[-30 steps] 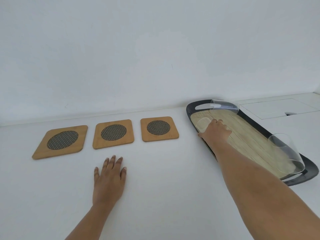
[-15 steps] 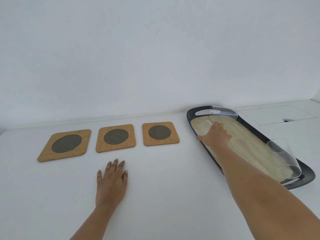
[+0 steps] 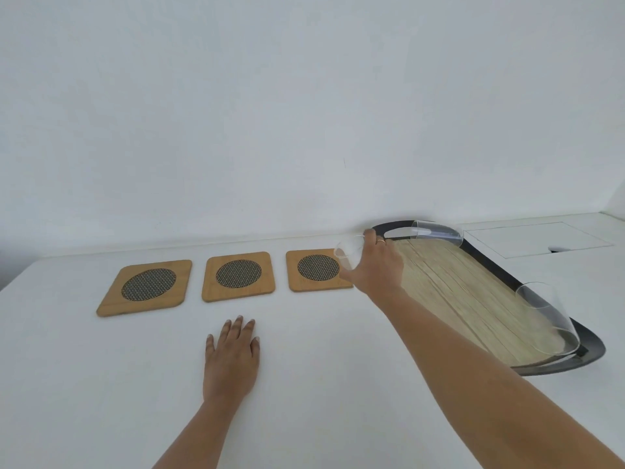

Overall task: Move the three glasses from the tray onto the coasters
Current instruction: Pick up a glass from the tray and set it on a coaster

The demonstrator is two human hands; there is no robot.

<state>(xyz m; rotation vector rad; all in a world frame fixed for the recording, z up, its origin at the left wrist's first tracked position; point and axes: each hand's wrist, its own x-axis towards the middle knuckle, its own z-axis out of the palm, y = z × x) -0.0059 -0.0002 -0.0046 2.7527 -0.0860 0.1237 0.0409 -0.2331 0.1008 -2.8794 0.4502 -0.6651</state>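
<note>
The fingers (image 3: 370,235) of the right hand (image 3: 375,269) are wrapped around a clear glass (image 3: 348,253), clamped on its side wall; the glass is held just past the tray's left edge, above the right edge of the nearest coaster (image 3: 318,270), and whether it is clear of the coaster's surface cannot be told. The left hand (image 3: 231,360) lies flat on the table (image 3: 101,384) near its front edge, fingers spread and holding nothing.

Two more glasses remain on the tray (image 3: 507,275): the far glass (image 3: 436,231) by the tray's far end and the near glass (image 3: 548,319) at its near end. The middle coaster (image 3: 238,275) and the left coaster (image 3: 145,287) sit in a row along the back of the table, both bare.

The glass looks thin-walled and light, stiff but fragile, and its smooth surface is probably slippery, so a firm wrap around the mid-wall seems the safest hold, rather than a pinch at the rim. It should likely be set down gently and level, centred on the coaster's mesh disc, since a knock against the wooden border or a tilted landing could chip or topple it.
</note>
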